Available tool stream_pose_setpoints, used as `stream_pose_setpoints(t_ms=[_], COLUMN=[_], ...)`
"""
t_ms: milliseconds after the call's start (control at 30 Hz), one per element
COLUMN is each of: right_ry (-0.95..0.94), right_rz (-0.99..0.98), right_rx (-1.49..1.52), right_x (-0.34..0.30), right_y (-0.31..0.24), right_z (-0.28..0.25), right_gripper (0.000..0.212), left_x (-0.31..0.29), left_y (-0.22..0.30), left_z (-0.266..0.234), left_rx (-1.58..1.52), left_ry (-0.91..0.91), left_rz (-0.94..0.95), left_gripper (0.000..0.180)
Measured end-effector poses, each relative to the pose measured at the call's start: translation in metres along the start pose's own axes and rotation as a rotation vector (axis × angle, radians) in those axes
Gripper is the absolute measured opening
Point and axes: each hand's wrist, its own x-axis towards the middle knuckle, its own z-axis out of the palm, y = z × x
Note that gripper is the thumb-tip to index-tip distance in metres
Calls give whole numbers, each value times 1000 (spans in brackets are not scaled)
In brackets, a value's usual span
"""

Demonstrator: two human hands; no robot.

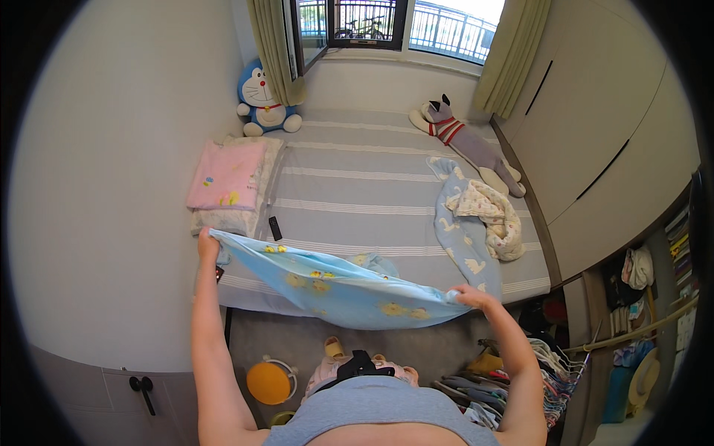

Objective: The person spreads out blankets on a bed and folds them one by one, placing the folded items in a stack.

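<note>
A light blue blanket (342,296) with yellow cartoon patches hangs stretched between my two hands, its middle sagging over the near edge of the bed. Closed round its left corner is my left hand (207,244), close to the wall. My right hand (474,296) pinches the other end, which bunches at the fingers. Behind the cloth lies the grey, white-striped bed sheet (357,167). A blue blanket with white shapes (452,215) and a crumpled cream cloth (492,215) lie beyond my right hand. A black remote (275,228) rests on the bed near my left hand.
A folded pink blanket (223,178) tops a pillow at the left. A blue-and-white plush toy (264,104) and a grey plush dog (467,141) sit farther back. Below are an orange-topped stool (269,383) and many clothes hangers (554,379). Wardrobe doors (602,111) line the right.
</note>
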Motion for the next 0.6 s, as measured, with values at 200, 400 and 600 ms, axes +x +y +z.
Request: stream_pose_setpoints(t_ms=[200,400,600], right_ry=[-277,485,970], right_rz=[92,286,-352], right_rx=[-1082,-974,781], right_x=[-10,8,11], right_y=[-20,24,14], right_z=[39,-19,-100], right_gripper=[33,19,18], left_x=[-40,-108,-101], left_y=[49,82,103], left_z=[23,29,46], left_rx=[-604,242,431], left_ry=[-530,-750,-708], left_rz=[-287,734,590], left_gripper=[17,20,22])
